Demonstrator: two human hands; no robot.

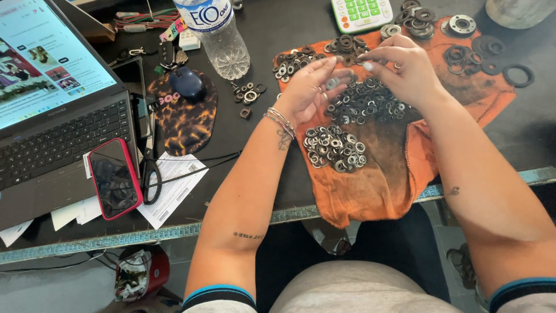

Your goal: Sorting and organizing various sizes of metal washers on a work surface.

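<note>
An orange cloth (457,95) lies on the dark table and carries several piles of metal washers. My left hand (307,90) is held palm up over it with a small washer (332,83) resting on the fingers. My right hand (402,66) hovers over the dark washer pile (365,104), its fingertips pinched close to the left hand's fingers. A pile of shiny silver washers (336,148) lies just below the left wrist. Whether the right fingers pinch a washer is hidden.
More washer heaps (417,17) and large black rings (517,75) sit at the cloth's far side. A clear water bottle (217,35), a calculator (360,13), a mouse (185,83) on a spotted pad, a laptop (52,110), a red-cased phone (114,178) and scissors (152,179) fill the left.
</note>
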